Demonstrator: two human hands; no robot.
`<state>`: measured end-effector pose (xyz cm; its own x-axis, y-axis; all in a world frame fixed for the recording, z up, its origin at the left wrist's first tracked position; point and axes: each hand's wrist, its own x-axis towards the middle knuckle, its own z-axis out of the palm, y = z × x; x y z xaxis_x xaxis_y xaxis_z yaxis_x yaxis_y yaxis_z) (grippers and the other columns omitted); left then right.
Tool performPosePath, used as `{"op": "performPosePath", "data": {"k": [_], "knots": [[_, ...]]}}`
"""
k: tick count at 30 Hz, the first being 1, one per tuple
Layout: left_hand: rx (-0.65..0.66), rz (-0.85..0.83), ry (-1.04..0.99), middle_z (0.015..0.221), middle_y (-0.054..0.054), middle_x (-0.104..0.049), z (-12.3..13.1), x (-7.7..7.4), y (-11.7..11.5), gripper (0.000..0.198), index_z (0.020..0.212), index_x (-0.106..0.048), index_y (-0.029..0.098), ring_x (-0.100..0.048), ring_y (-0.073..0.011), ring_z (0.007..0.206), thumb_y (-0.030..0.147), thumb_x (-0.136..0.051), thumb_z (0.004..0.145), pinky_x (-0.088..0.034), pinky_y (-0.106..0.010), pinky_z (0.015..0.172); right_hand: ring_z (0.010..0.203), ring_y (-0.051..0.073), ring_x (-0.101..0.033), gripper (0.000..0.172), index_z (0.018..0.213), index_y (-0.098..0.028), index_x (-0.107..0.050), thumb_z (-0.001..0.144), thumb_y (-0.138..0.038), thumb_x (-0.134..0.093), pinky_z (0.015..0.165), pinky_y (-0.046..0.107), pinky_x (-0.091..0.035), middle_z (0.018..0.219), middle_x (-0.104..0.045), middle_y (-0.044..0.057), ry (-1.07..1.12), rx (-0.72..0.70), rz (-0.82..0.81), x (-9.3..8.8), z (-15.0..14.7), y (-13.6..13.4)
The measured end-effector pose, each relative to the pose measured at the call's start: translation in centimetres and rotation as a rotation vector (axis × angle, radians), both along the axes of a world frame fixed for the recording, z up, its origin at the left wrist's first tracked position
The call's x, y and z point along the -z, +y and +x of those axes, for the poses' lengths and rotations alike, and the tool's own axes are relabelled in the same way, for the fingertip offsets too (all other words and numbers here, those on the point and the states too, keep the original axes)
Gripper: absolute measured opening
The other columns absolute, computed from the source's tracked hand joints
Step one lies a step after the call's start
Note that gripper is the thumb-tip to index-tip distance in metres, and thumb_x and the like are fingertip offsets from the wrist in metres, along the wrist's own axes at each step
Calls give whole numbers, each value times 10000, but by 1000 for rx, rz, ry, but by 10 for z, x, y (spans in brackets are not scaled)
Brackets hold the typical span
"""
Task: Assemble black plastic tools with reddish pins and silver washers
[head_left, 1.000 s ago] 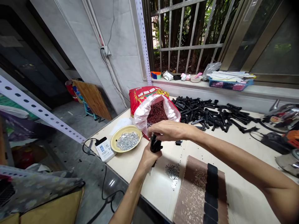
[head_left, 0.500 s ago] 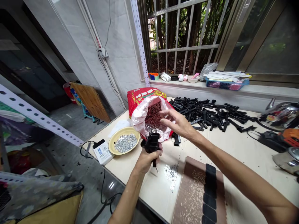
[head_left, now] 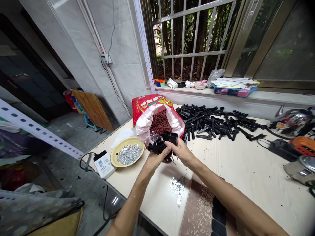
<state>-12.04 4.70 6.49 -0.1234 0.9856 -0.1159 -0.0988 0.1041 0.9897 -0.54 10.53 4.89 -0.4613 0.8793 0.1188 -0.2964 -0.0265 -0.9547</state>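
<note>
My left hand (head_left: pixel 155 160) is closed around some black plastic parts (head_left: pixel 157 146) just in front of the open bag. Beside it, nearly touching, my right hand (head_left: pixel 182 151) grips a black part (head_left: pixel 171 137) between thumb and fingers. Thin metal shanks stick out below the hands; how the parts join is hidden by the fingers. Behind them the red bag (head_left: pixel 140 104), its white mouth (head_left: pixel 144 126) folded back, is full of long reddish-brown screws (head_left: pixel 160 122). Small loose silvery washers (head_left: pixel 177 188) lie on the table below my hands.
Left of the bag, a yellow dish (head_left: pixel 113 160) holds small metal pieces, next to a white box (head_left: pixel 104 166) with a cable. A pile of black plastic parts (head_left: pixel 211 119) spreads at the back. At right stand a kettle (head_left: pixel 290 123), an orange-black tool (head_left: pixel 301 146) and a metal pot (head_left: pixel 299 172).
My right hand has come down from the bag's mouth to my left hand and now grips a black part there. My left hand has turned the black parts more level.
</note>
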Motion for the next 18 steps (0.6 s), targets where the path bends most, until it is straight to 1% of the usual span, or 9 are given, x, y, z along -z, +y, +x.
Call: {"op": "performPosePath", "data": {"k": [2,4,7,8,11,12,13,16,18], "knots": [[-26,-19,66,731,-90,-676,2,-3,4,457,970,-648,131,-639,-218,628,479,-705,678,-539,-305,476,503,91,-474,339,933,-191,-548,741,-446,-661,441,206,-375,664,-551,-42,-2,27,-23,3,-4,5],[-54,-34,99,772,-94,-688,2,-2,8,480,1021,-646,143,-646,-230,660,489,-689,692,-527,-294,468,492,94,-472,330,907,-186,-556,747,-460,-644,457,217,-385,639,-549,-45,17,0,-101,6,-6,9],[-131,9,135,805,-87,-696,-4,3,13,487,1023,-657,156,-651,-233,734,493,-704,674,-510,-256,506,618,120,-548,358,909,-171,-577,713,-455,-675,558,229,-436,731,-611,-14,107,-65,-194,11,-8,13],[-103,0,114,805,-89,-696,-6,5,14,510,1039,-648,156,-651,-229,730,517,-689,681,-508,-255,512,672,128,-566,371,926,-171,-581,700,-444,-691,594,229,-445,778,-630,-5,130,-82,-210,11,-8,14],[83,-141,23,720,-99,-678,-11,9,18,616,1061,-614,132,-629,-207,577,637,-581,710,-488,-278,440,722,138,-584,388,952,-181,-581,673,-408,-726,630,232,-452,819,-652,-1,160,-135,-250,12,-8,17],[94,-175,18,688,-96,-667,-11,10,19,624,1032,-617,125,-615,-200,534,655,-569,706,-476,-280,414,724,141,-588,396,949,-179,-582,658,-394,-740,637,235,-455,817,-654,1,178,-145,-263,12,-8,18],[54,-179,40,664,-90,-658,-10,11,20,606,987,-626,123,-606,-196,515,651,-587,692,-466,-275,400,733,145,-592,405,945,-175,-583,641,-382,-753,650,240,-460,820,-657,5,202,-142,-274,12,-9,19],[-227,-47,193,602,-61,-631,-4,12,25,423,781,-650,141,-608,-193,544,533,-713,635,-441,-234,402,734,153,-600,427,917,-161,-589,590,-358,-781,662,250,-470,806,-659,14,235,-77,-310,13,-12,22],[-321,36,262,514,-42,-593,-1,12,26,313,628,-628,157,-591,-185,514,445,-750,620,-392,-210,375,680,147,-594,415,878,-154,-592,573,-356,-788,619,246,-468,754,-651,9,209,-44,-330,16,-14,24]]}}
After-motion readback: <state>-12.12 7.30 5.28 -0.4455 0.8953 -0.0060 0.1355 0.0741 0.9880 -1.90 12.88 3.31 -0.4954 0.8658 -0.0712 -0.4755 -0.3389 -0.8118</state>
